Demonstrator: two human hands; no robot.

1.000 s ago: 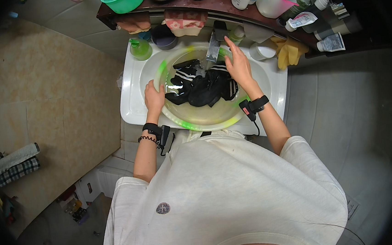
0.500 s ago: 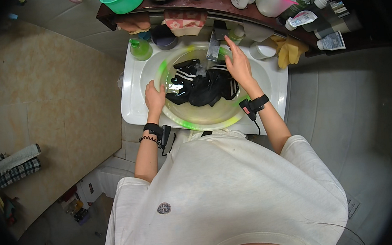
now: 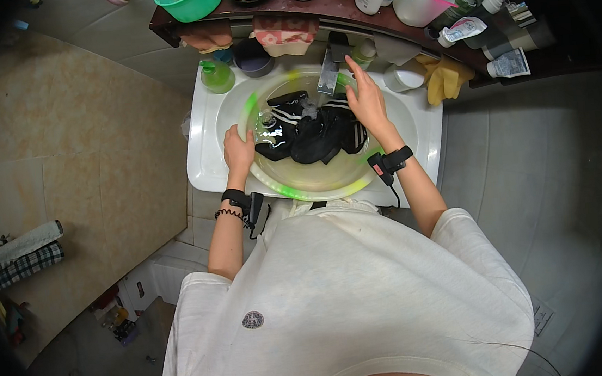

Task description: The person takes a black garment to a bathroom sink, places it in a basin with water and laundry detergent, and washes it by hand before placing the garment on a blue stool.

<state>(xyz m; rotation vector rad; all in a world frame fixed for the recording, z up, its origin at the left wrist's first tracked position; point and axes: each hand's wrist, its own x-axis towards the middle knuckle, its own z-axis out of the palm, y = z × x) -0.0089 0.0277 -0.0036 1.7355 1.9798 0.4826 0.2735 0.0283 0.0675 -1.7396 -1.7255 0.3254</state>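
A round plastic basin (image 3: pixel 303 191) with a pale rim and green and yellow patches sits in the white sink (image 3: pixel 203 157). Black clothing with white stripes (image 3: pixel 311 136) lies soaking in its water. From the grey faucet (image 3: pixel 327 73) at the back, water runs onto the cloth. My left hand (image 3: pixel 239 150) is closed on the basin's left rim, its fingertips partly hidden. On the right side, my right hand (image 3: pixel 371 103) is open at the rim, fingers stretched toward the faucet. It holds nothing.
Along the sink's back edge stand a green pump bottle (image 3: pixel 217 78), a dark round container (image 3: pixel 254 61) and a white tub (image 3: pixel 403 77). Yellow gloves (image 3: pixel 442 79) hang at the right. Above, a dark wooden shelf (image 3: pixel 269 8) carries a green bowl (image 3: pixel 189 2), bottles and tubes.
Glints and ripples on the water left of the clothing have shifted slightly. Both hands stay in the same places.
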